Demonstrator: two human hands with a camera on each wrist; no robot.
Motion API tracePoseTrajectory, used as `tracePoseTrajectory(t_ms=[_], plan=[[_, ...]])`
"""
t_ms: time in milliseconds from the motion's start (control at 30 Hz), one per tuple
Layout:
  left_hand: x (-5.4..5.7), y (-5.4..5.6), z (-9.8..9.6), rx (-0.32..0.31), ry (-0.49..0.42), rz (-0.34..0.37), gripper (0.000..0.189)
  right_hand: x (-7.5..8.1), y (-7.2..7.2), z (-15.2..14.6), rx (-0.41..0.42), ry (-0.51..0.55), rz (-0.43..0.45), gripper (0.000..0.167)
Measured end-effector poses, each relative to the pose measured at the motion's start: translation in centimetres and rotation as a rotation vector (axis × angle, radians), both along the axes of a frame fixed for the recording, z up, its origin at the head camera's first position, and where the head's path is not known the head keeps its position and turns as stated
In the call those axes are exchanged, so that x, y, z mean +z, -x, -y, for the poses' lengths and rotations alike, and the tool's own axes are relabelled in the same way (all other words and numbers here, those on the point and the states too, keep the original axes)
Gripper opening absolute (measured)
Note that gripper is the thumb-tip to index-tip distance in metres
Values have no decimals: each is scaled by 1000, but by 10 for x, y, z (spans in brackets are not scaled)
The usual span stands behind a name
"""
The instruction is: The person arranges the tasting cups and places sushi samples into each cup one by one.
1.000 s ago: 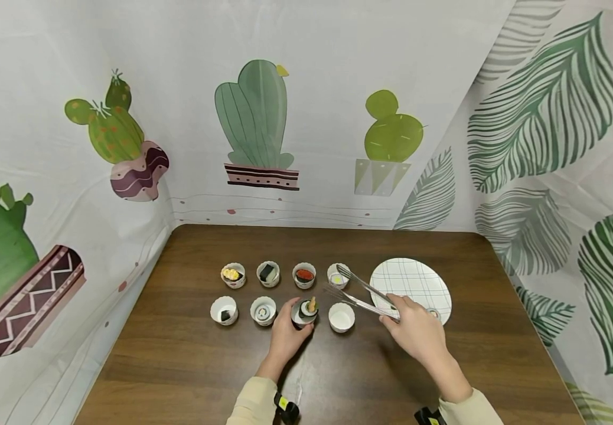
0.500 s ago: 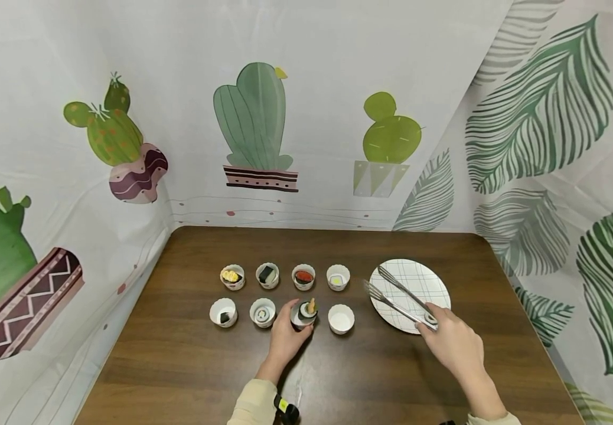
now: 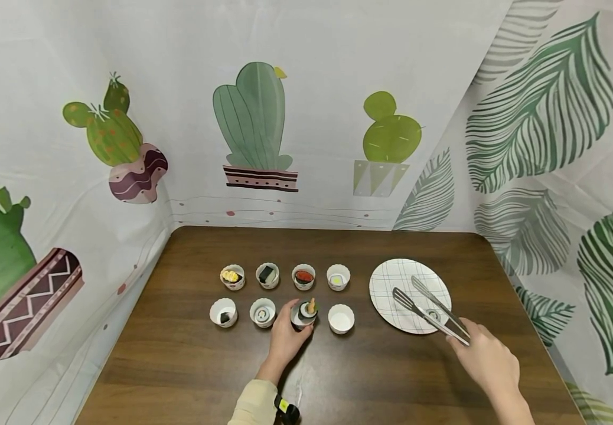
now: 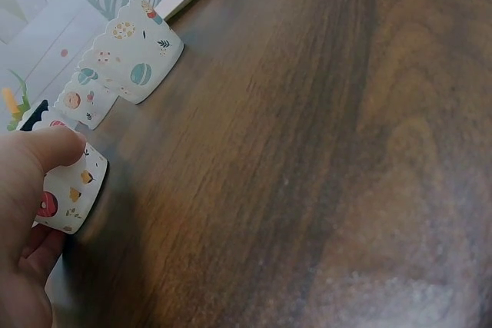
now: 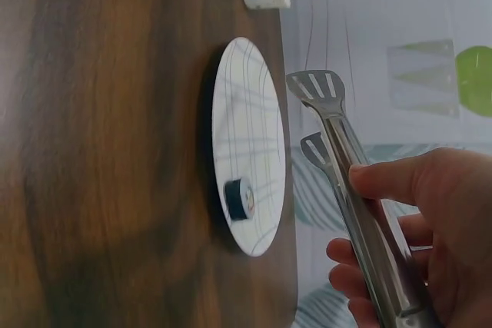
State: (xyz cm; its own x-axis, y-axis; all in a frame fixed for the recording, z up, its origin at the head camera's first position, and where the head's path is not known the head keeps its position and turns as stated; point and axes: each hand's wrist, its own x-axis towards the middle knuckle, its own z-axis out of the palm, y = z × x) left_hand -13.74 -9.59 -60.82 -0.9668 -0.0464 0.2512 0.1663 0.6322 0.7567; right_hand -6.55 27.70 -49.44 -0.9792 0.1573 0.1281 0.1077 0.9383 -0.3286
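My left hand [image 3: 285, 333] grips a small paper cup [image 3: 296, 320], which stands on the table. A dark-wrapped sushi piece [image 3: 309, 308] with an orange and green topping sticks up from that cup. In the left wrist view, the thumb lies across the cup's printed side [image 4: 81, 190]. My right hand [image 3: 487, 357] holds metal tongs [image 5: 361, 213] above the plate's right front side, their tips apart and nothing between them. Below, a sushi roll [image 5: 241, 199] sits near the edge of the round checked plate [image 5: 250, 105]. The tongs partly cover this roll in the head view.
More cups stand in two rows left of the plate. They hold yellow-topped sushi [image 3: 232, 275], a dark-wrapped piece [image 3: 268, 274], red-topped sushi [image 3: 304, 276], a roll [image 3: 263, 314] and a small black piece [image 3: 224, 317]. A plain white cup [image 3: 341, 319] stands right of the left hand.
My right hand has swung the tongs right and toward the front, from over the cups to above the plate's right side. The left hand stays on its cup.
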Motion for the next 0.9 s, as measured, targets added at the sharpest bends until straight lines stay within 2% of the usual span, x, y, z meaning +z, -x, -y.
tracePoseTrajectory(t_ms=[167, 600, 900], plan=[[1, 0, 0, 0, -1, 2, 67, -2, -7, -8, -14, -3, 11, 45], [-1, 1, -1, 2, 10, -29, 67, -8, -17, -25, -21, 0, 136, 49], [-1, 1, 0, 2, 3, -2, 67, -7, -22, -33, -31, 2, 247, 52]])
